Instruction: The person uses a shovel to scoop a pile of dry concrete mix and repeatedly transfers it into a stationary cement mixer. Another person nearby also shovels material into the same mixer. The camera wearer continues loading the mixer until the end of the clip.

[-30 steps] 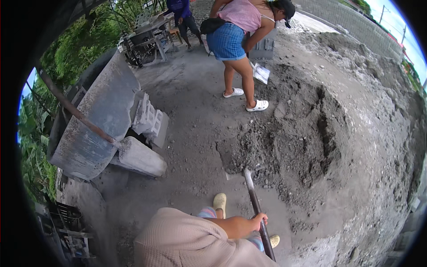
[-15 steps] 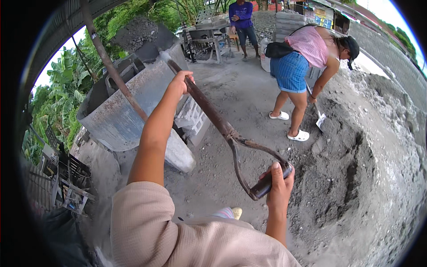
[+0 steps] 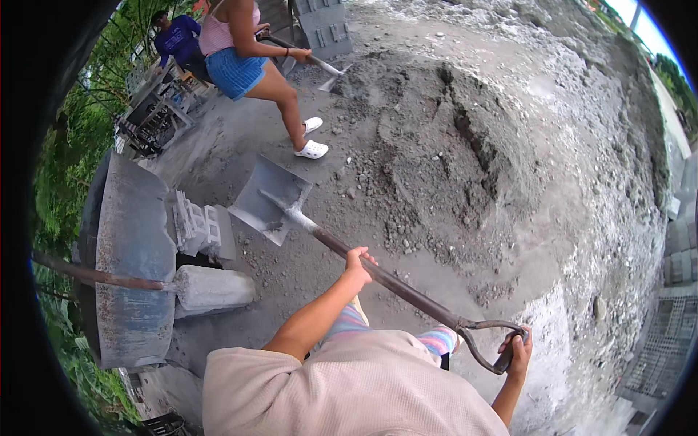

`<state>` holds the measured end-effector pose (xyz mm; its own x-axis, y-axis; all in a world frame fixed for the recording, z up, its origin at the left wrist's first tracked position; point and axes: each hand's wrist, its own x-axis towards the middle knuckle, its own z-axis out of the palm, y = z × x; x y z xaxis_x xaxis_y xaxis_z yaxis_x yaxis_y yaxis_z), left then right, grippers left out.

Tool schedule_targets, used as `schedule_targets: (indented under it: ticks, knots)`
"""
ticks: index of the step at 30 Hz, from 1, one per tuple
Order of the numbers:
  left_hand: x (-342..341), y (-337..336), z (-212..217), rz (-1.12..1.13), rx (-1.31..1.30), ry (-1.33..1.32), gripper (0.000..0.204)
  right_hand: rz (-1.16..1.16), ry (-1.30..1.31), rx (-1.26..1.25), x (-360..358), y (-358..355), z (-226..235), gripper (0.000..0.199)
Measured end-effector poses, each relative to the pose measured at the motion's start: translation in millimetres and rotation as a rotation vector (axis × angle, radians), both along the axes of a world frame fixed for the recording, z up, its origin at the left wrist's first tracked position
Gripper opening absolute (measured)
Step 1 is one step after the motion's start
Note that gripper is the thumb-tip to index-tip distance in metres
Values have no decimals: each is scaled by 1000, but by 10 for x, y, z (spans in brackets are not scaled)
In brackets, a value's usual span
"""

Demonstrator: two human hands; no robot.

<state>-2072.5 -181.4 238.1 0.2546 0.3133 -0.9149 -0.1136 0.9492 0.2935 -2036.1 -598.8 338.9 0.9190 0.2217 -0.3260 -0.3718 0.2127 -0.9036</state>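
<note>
A shovel (image 3: 392,280) with a long brown shaft and a flat, squarish metal blade (image 3: 270,196) lies slantwise across the space in front of me. My left hand (image 3: 360,265) is wrapped round the shaft, partway up from the blade. At the other end, my right hand (image 3: 518,350) grips the D-shaped handle. The blade looks bare, with grey dust on it, and is over the ground between the concrete blocks and the pile. I cannot tell whether it touches the ground. A broad heap of grey sandy mix (image 3: 436,152) spreads beyond the shaft.
At left stands a large metal mixer drum (image 3: 138,269), with a concrete-footed post (image 3: 214,289) and hollow blocks (image 3: 196,225) beside it. A co-worker in blue shorts (image 3: 236,73) shovels at the heap's far edge. Another person in a purple shirt (image 3: 177,40) is farther back.
The shovel has swung from the mixer, where its blade end held grey material, down toward the heap, its blade now bare. My view has turned right. Both hands keep their hold.
</note>
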Motion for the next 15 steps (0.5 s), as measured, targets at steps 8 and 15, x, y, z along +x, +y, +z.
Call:
schedule_targets:
  ticks: [8,15]
  knots:
    - [520,-2408,-480,-249,-142,147,14,-274,115,-136,-336,-2198,73,46]
    - [1021,-3245,-360,-306,-75,162,18,-381,419,-95,-308,-2931,-46,48]
